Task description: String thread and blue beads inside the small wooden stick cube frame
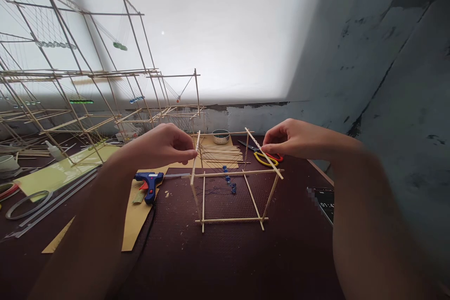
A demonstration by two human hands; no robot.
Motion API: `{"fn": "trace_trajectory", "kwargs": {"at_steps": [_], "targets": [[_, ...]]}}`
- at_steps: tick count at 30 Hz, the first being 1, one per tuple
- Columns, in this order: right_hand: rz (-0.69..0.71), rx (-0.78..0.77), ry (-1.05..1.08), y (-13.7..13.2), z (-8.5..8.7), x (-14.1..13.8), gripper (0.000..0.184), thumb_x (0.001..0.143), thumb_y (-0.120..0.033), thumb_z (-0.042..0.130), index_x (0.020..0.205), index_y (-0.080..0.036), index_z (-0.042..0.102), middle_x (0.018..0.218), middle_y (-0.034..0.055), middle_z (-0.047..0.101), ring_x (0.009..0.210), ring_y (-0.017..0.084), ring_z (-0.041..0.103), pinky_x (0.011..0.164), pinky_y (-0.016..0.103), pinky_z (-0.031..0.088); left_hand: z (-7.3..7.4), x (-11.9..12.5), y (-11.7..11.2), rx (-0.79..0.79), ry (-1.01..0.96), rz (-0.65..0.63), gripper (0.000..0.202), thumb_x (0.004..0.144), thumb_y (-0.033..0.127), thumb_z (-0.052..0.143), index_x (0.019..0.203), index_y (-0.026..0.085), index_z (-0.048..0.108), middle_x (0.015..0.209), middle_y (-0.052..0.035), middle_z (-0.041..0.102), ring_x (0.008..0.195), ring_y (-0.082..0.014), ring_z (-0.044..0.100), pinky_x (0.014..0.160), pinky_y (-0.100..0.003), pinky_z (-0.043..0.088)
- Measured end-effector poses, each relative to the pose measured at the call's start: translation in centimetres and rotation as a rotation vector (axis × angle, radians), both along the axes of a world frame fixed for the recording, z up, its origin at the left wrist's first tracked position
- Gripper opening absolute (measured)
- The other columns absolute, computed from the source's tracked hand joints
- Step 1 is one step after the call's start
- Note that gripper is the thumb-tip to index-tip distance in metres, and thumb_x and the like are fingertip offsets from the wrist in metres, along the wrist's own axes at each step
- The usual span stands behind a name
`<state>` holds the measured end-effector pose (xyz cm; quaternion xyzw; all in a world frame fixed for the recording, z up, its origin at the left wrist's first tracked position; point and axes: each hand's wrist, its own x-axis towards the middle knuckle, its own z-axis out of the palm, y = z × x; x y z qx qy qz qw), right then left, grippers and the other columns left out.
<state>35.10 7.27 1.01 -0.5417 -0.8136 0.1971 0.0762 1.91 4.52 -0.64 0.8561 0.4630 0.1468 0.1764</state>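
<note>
Room: a grey, patched plaster wall (pixel 397 84) stands to the right, and a broad, bright white panel (pixel 225 33) lights the scene from behind.
Worktop: a dark reddish-brown worktop (pixel 281 262) carries everything, its surface flecked with pale scraps.
Stacked structure: a tall lattice of thin wooden sticks (pixel 87 74) fills the left side, with rows of coloured glass balls hung inside it.
Box in hand: a small open box frame of pale wooden sticks (pixel 239 174) stands on the worktop between the arms; its edges look joined, so the framework seems done.
Left hand: the left hand (pixel 179 143) has its grip pinched on the frame's left top rail.
Right hand: the right hand (pixel 286 140) appears to grasp the right top rail likewise.
Tools: a blue hot-glue gun (pixel 151 185) lies left of the frame, and scissors with red and yellow handles (pixel 276 163) lie behind its right side.
Blue balls: shiny blue glass balls (pixel 228 180) sit in a line within the frame; their threads barely show, so how much hanging or levelling is left cannot be told.
</note>
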Motion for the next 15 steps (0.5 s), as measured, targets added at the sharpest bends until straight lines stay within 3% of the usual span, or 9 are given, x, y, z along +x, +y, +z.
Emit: {"fn": "trace_trajectory", "kwargs": {"at_steps": [15], "targets": [[0.011,-0.004,-0.004,0.18,-0.04,0.08,0.034,0.082,-0.057,0.060,0.083,-0.026,0.075,0.074,0.0026,0.067,0.063,0.017,0.054,0.054,0.029,0.036,0.07,-0.02,-0.02,-0.024,0.018,0.028,0.036,0.090,0.047,0.057,0.071,0.019,0.069,0.064,-0.0002,0.061,0.057,-0.0106,0.048,0.052,-0.025,0.035]]}}
